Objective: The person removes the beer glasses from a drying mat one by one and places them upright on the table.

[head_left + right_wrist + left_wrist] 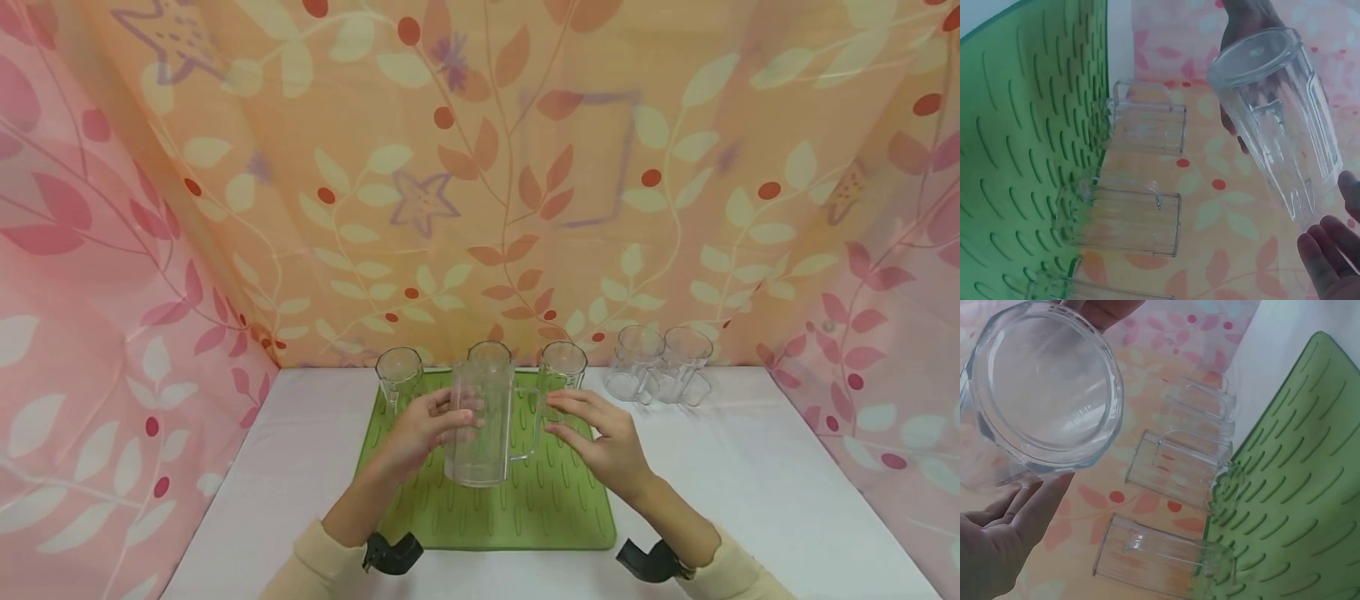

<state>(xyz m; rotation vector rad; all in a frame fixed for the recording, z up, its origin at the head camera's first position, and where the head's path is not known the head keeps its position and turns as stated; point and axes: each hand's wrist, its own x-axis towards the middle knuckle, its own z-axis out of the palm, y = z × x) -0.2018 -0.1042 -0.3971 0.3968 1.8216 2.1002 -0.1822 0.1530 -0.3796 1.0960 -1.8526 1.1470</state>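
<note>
A clear mug [477,454] with a side handle is held upright above the green mat by my left hand [416,429], its fingers and thumb around the left side. Across from it, my right hand [609,440] is by the mug's handle, thumb and fingers spread apart with the fingertips right at the handle's outer edge. The mug's round base [1047,387] faces the camera in the left wrist view. From the right wrist, the handle side of the mug [1272,119] points toward my right fingers [1329,250].
Along the back of the green ridged mat [555,517] stand three clear mugs: a left one [400,367], a middle one [490,352] and a right one [564,360]. Two more, a mug [636,350] and its neighbour [688,350], stand on the white table [697,467] farther right.
</note>
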